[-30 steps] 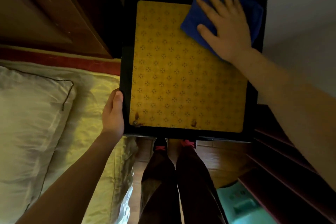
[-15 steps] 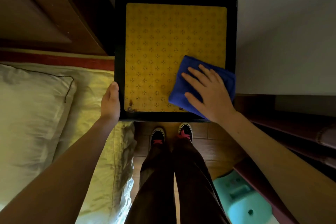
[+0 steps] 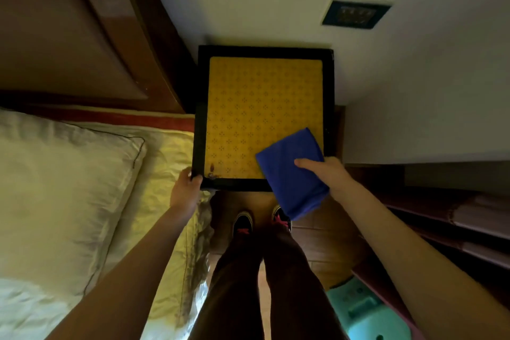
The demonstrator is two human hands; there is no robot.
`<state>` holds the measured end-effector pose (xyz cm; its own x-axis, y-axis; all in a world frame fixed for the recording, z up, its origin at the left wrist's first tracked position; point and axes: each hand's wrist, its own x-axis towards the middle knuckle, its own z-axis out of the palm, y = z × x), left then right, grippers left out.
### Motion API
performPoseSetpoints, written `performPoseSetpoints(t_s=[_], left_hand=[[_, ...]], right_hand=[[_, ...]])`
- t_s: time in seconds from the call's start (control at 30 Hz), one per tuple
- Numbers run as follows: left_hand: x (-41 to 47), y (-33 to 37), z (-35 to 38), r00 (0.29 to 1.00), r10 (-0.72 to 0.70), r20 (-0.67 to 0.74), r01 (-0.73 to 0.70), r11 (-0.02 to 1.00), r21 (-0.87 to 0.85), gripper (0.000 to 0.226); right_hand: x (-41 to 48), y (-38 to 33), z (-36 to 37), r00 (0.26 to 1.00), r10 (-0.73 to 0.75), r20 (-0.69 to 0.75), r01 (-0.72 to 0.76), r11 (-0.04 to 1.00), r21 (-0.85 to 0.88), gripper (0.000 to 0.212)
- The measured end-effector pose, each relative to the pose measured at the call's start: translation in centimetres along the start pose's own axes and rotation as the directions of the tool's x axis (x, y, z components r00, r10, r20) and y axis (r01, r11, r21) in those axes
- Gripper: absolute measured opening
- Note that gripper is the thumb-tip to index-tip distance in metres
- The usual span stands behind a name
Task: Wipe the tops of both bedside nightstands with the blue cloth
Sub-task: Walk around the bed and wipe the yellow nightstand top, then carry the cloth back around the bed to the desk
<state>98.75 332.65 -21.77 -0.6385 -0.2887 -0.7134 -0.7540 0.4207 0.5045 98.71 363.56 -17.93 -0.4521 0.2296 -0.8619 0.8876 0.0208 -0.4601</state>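
A nightstand (image 3: 248,107) with a yellow patterned top and a black frame stands between the bed and the wall. My right hand (image 3: 327,174) grips the blue cloth (image 3: 292,174) at the stand's near right corner. The cloth is lifted and hangs down past the front edge, over my shoes. My left hand (image 3: 185,188) holds the near left corner of the black frame. Two small dark marks show on the yellow top close to that corner.
The bed with a white pillow (image 3: 55,188) and a dark wooden headboard (image 3: 82,36) lies to the left. Wooden shelves (image 3: 441,215) run along the right. A turquoise plastic object (image 3: 367,315) sits on the floor at the bottom right. A switch plate (image 3: 356,15) is on the wall.
My right hand dragged the cloth from the far right corner down to the near right corner, then lifted it off the front edge. My left hand slid to the near left corner.
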Motion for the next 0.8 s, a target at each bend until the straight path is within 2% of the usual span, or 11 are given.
performPoseSetpoints(t_s=[0.07,0.2,0.27,0.33,0.4,0.47,0.63,0.73,0.8], left_hand=[[-2.8,0.7,-1.7,1.0,0.002,0.017,-0.002,0.999,-0.039,0.035],[-10.2,3.1,-6.8,0.992,0.092,0.086,-0.08,0.988,-0.133,0.025],[-14.3,4.3,-9.8,0.98,0.17,0.101,-0.151,0.974,-0.17,0.021],[-18.3,4.7,-12.8,0.968,0.242,0.067,-0.225,0.954,-0.199,0.02],[-21.9,4.7,-15.5,0.955,0.298,-0.002,-0.289,0.925,-0.245,0.022],[-24.9,4.1,-17.5,0.951,0.295,-0.094,-0.31,0.901,-0.302,0.024],[-30.2,-1.0,-18.6,0.928,0.141,-0.344,-0.296,0.84,-0.455,0.024],[-33.1,-5.7,-16.5,0.903,-0.043,-0.428,-0.223,0.803,-0.552,0.023],[-35.5,-8.8,-14.1,0.871,-0.183,-0.456,-0.178,0.748,-0.64,0.022]], right_hand=[[-3.5,-0.3,0.5,0.999,0.018,0.027,-0.022,0.988,0.153,0.055],[-11.6,-2.2,1.0,0.991,-0.13,0.035,0.116,0.956,0.27,0.029],[-15.7,-3.8,0.9,0.968,-0.248,0.045,0.229,0.941,0.248,0.016],[-19.6,-5.0,0.9,0.932,-0.356,0.075,0.337,0.922,0.189,0.019],[-23.0,-6.3,1.2,0.894,-0.435,0.105,0.419,0.896,0.146,0.024],[-25.5,-7.1,1.7,0.851,-0.504,0.15,0.496,0.864,0.086,0.016],[-27.0,-7.2,3.4,0.721,-0.619,0.313,0.691,0.676,-0.256,0.011],[-26.1,-6.2,3.9,0.698,-0.567,0.438,0.716,0.53,-0.455,0.016],[-26.0,-5.5,3.9,0.68,-0.503,0.534,0.733,0.453,-0.506,0.017]])
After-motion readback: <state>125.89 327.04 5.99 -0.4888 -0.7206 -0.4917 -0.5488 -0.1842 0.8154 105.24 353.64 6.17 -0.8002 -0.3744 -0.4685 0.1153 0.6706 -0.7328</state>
